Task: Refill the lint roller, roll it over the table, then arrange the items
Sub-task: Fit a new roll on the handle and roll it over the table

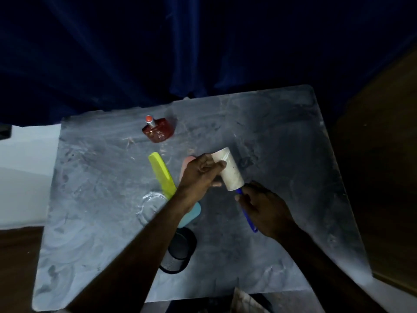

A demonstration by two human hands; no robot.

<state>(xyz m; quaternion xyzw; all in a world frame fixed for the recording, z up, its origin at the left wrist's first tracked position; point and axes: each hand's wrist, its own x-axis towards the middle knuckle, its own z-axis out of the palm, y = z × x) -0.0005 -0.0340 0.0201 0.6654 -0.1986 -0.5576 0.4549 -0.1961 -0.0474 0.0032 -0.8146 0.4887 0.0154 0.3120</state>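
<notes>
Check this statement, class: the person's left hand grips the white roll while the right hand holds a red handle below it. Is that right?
Not quite. The head view shows the handle is blue, not red. The rest stands: the left hand grips the white roll, and the right hand holds the handle below it.

Behind my tabletop hangs a dark blue curtain. A brown wooden panel stands to my right, and a pale surface lies left.
</notes>
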